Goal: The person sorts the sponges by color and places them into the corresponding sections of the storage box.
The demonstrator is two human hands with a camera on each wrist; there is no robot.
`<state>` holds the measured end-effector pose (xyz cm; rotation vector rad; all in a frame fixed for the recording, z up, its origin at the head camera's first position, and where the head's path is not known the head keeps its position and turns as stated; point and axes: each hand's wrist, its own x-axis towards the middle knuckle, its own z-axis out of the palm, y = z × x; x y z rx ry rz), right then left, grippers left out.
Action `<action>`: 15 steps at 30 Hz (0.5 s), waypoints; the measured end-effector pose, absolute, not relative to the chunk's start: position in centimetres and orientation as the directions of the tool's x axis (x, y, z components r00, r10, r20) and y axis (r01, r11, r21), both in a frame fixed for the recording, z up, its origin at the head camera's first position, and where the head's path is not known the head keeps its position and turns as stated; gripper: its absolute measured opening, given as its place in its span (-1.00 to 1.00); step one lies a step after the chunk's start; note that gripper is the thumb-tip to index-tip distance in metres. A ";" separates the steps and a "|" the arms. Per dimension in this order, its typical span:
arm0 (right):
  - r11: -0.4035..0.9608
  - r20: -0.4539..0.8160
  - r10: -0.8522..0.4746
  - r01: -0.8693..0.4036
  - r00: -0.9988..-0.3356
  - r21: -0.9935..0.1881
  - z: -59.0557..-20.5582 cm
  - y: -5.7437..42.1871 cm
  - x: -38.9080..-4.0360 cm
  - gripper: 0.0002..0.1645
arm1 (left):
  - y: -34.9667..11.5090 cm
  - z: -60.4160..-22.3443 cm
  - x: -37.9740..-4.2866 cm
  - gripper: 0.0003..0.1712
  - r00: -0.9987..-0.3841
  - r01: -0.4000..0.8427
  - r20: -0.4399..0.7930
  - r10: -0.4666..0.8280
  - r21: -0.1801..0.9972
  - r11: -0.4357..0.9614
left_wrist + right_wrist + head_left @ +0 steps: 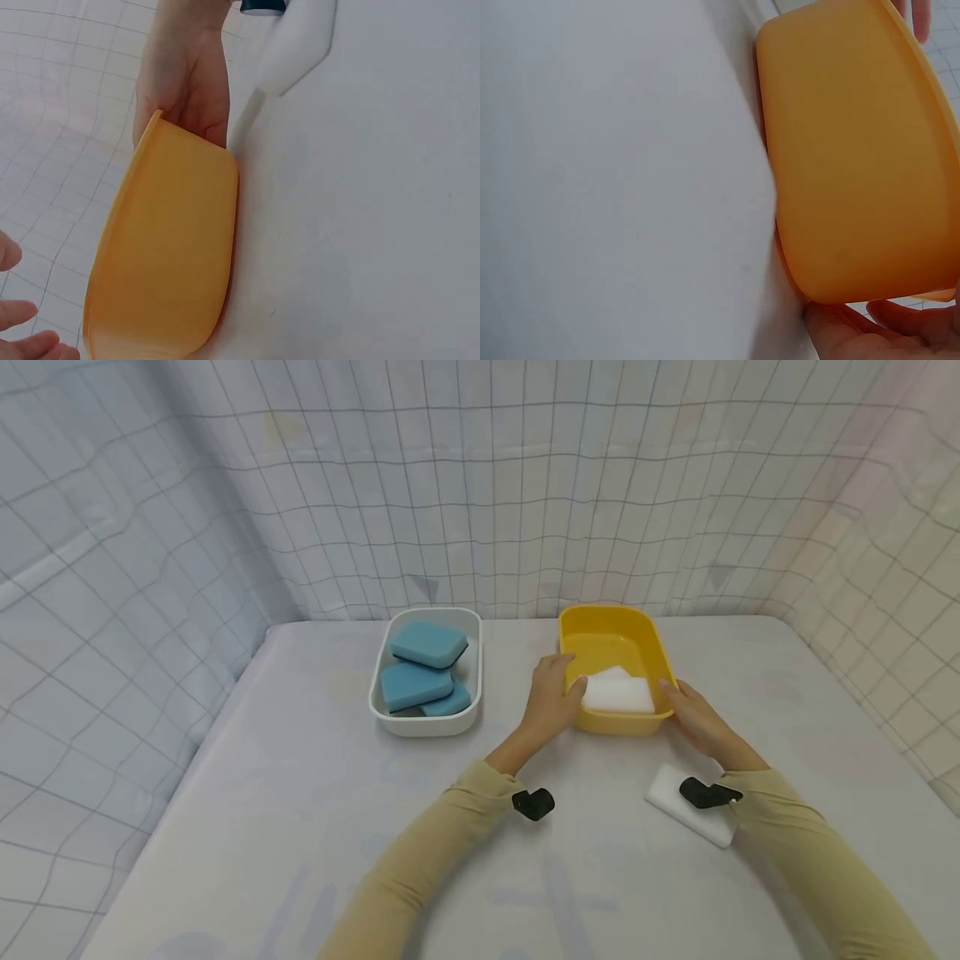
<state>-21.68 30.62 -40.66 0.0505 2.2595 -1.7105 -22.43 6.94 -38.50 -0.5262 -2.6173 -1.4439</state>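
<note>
A yellow plastic container (606, 722) stands on the right of the table, with white sponge-like blocks (618, 694) lying inside it. My right hand (703, 722) holds the container's right side near the front corner, thumb at the rim. At the left rim is my left hand (551, 697); its fingers (19, 309) are spread and stand apart from the wall in the left wrist view. Another white block (686, 806) rests on the table under my right wrist. The container's wall (855, 150) hides part of the right fingers (832, 330).
To the left stands a white container (423, 725) with several blue sponges (427, 643), dark on one face. A pale cloth covers the table (300, 777). Grid-patterned curtains (487, 510) hang behind and at both sides.
</note>
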 end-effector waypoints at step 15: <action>0.302 -0.257 -0.166 0.199 -0.952 -0.932 -40.9 30.7 -21.8 -0.09 | 7.0 -40.9 -23.6 -0.43 -0.944 -0.330 -0.310 0.113 0.901 -0.281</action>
